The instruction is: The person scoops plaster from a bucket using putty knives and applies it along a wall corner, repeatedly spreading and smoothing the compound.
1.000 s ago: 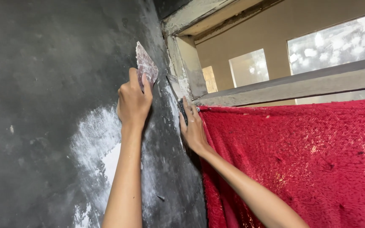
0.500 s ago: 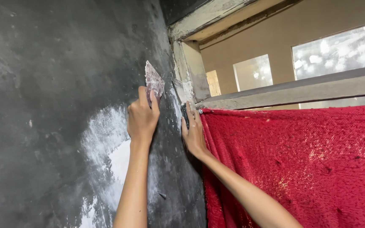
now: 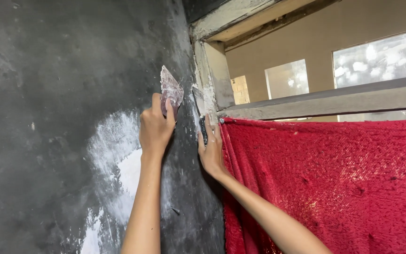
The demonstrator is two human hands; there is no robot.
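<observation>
The left hand (image 3: 156, 127) grips a putty-caked flat metal scraper (image 3: 171, 90) against the dark grey wall (image 3: 48, 94); the right hand (image 3: 211, 149) pinches a dark-handled tool (image 3: 203, 130) at the window frame (image 3: 207, 89). Wet putty could smear onto the red fuzzy cloth (image 3: 330, 183) just right.

A single head-worn camera looks upward and forward along a dark wall (image 3: 48, 94), taken from close range, at roughly arm's length. The wall fills the left half of the view; a window frame (image 3: 316, 101) and red cloth (image 3: 330, 188) fill the right. Both forearms rise from the bottom edge toward mid-frame. No second view overlaps it.
</observation>
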